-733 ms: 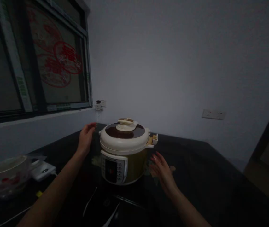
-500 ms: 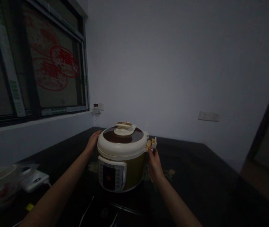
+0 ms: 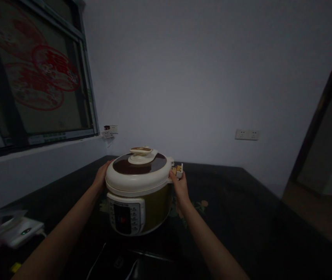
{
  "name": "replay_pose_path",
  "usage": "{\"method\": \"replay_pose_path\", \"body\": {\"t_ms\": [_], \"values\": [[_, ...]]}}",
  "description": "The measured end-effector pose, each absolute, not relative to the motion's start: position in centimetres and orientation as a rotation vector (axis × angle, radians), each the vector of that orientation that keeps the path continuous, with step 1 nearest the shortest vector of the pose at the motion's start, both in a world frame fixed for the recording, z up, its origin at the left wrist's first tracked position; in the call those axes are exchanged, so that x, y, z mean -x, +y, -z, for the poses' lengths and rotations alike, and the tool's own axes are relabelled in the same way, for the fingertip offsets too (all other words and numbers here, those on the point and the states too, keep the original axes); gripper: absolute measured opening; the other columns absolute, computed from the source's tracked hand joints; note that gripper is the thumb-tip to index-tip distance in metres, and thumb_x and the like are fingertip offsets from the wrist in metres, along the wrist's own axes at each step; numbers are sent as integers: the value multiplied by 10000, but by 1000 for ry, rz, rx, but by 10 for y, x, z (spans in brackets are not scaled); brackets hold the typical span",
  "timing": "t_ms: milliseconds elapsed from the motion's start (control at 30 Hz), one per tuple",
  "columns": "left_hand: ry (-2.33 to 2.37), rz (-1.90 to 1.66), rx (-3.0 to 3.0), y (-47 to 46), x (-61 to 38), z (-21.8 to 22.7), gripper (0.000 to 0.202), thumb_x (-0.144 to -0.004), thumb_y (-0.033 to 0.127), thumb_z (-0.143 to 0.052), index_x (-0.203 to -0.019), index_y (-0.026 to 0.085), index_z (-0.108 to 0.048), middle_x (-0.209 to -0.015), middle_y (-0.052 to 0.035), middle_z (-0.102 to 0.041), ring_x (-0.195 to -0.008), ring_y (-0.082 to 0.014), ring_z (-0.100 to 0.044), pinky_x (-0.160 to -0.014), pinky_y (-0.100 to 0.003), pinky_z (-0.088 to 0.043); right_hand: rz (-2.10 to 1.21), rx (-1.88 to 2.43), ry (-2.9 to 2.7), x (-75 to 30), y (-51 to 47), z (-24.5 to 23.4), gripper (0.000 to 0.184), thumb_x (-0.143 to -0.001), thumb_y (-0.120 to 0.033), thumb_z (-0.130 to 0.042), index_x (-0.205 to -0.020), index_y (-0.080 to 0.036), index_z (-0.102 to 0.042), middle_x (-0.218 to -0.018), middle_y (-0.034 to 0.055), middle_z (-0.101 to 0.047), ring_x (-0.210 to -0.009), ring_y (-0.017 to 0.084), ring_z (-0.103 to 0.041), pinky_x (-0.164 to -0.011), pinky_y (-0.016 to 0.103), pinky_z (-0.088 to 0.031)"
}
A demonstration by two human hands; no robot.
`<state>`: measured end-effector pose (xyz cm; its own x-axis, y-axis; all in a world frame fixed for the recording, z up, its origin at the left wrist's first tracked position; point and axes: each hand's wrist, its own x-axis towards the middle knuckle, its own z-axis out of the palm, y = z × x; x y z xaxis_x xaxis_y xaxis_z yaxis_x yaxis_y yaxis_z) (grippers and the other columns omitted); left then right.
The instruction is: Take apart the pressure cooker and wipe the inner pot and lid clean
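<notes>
My left hand (image 3: pixel 101 179): on left rim of pressure cooker (image 3: pixel 138 194); grip unclear.
My right hand (image 3: pixel 179 186): pinching cooker's right side handle (image 3: pixel 179 168).

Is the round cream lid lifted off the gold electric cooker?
No, the round cream lid sits on the gold electric cooker, the left hand and the right hand against its sides.

The cooker (image 3: pixel 138 194) has a smooth, seemingly plastic cream lid (image 3: pixel 139 177); the dark countertop (image 3: pixel 241 210) looks glossy.
</notes>
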<state>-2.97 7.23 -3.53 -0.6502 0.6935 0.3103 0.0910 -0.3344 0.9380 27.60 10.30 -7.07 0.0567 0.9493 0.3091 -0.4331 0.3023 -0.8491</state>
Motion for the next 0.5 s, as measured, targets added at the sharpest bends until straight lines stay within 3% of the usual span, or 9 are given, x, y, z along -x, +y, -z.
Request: {"method": "replay_pose_path", "body": {"t_ms": [200, 500], "values": [[1472, -2000, -962, 69, 35, 35, 312, -726, 497, -649, -778, 193, -697, -618, -18, -696, -791, -268, -689, -808, -367, -520, -1135, 637, -1036, -275, 102, 69, 498, -628, -462, -743, -1008, -198, -559, -1001, 69, -696, -900, 208, -644, -851, 341, -485], [1463, -1962, -1047, 64, 31, 37, 424, -703, 540, -653, -862, 151, -709, -722, -50, -729, -839, -269, -680, -815, -372, -517, -1076, 685, -1023, -278, 103, 66, 474, -608, -454, -747, -967, -182, -599, -932, 70, -707, -844, 211, -639, -823, 356, -486]]}}
